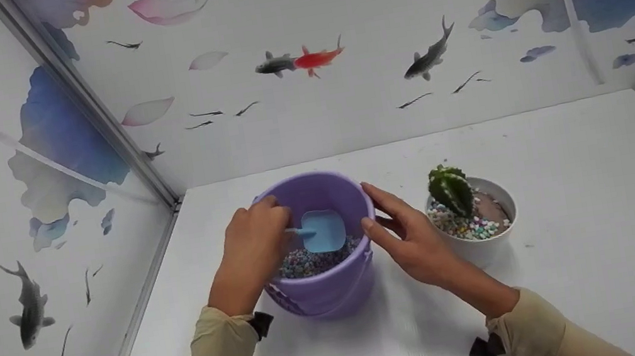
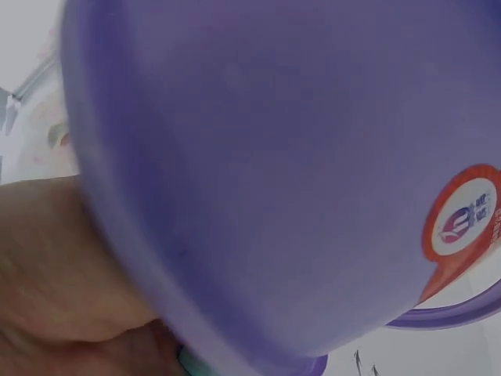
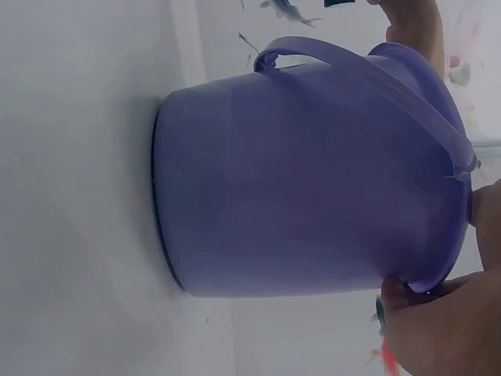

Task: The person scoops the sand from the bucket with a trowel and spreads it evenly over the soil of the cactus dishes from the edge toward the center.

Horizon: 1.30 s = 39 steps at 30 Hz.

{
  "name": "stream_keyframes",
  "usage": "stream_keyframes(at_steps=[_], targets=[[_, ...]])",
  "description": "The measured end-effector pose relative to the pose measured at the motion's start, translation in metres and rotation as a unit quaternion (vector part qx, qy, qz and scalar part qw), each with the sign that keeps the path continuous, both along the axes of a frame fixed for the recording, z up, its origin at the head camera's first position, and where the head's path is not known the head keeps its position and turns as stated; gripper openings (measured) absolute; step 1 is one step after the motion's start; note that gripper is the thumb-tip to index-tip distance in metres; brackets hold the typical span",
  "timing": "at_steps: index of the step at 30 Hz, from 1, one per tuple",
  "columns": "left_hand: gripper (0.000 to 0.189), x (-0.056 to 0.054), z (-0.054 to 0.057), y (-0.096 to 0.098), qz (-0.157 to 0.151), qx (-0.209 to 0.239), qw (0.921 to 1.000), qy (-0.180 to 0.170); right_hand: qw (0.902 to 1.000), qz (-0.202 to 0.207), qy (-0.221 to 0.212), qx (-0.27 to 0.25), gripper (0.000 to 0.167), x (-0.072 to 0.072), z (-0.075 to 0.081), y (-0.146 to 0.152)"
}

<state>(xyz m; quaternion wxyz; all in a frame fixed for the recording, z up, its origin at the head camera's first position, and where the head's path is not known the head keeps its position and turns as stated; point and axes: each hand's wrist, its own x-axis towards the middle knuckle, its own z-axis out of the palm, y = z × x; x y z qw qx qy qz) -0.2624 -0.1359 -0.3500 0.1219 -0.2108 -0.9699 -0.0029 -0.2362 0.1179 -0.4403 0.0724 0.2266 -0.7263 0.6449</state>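
A purple bucket (image 1: 323, 295) stands on the white table, with small multicoloured pebbles (image 1: 313, 263) in its bottom. My left hand (image 1: 258, 248) reaches over its left rim and grips the handle of a light blue scoop (image 1: 324, 231), whose blade is inside the bucket above the pebbles. On the right side my right hand (image 1: 413, 239) holds the bucket's rim between thumb and fingers. From the right wrist, the bucket's side and its hanging handle (image 3: 376, 78) show, with the right hand (image 3: 446, 321) at the rim. The bucket wall fills most of the left wrist view.
A white pot (image 1: 485, 250) with a green cactus (image 1: 452, 190) stands right of the bucket, behind the right hand. Colourful pebbles (image 1: 478, 229) cover part of its brown soil. A few stray bits lie on the table (image 1: 603, 209). Printed panels close off the back and left.
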Motion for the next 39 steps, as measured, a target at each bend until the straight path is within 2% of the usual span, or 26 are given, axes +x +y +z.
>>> stream_keyframes(at_steps=[4,8,19,24,27,34,39], targets=[[0.01,-0.011,-0.01,0.005,0.008,-0.029,0.9992,0.026,0.9999,0.009,-0.006,-0.006,0.066,-0.001,-0.001,0.001],[0.01,-0.016,-0.018,0.006,0.018,-0.037,0.9989,0.024,0.9997,0.019,-0.015,-0.003,0.068,-0.002,0.001,0.002],[0.017,-0.015,-0.024,0.01,0.006,-0.032,0.9988,0.036,0.9994,0.022,-0.025,-0.009,0.068,-0.001,0.002,0.006],[0.018,-0.015,-0.027,0.009,-0.005,-0.044,0.9983,0.038,0.9992,0.023,-0.029,-0.014,0.068,0.0,0.002,0.006],[0.02,-0.016,-0.026,0.008,-0.006,-0.052,0.9986,0.013,0.9992,0.025,-0.028,-0.015,0.068,0.0,0.001,0.006],[0.025,-0.016,-0.018,0.007,-0.002,-0.051,0.9949,-0.086,0.9992,0.029,-0.02,-0.017,0.068,-0.001,0.001,0.005],[0.033,-0.018,-0.015,0.005,-0.016,-0.059,0.9906,-0.123,0.9992,0.029,-0.024,-0.015,0.069,-0.001,0.002,0.005]])
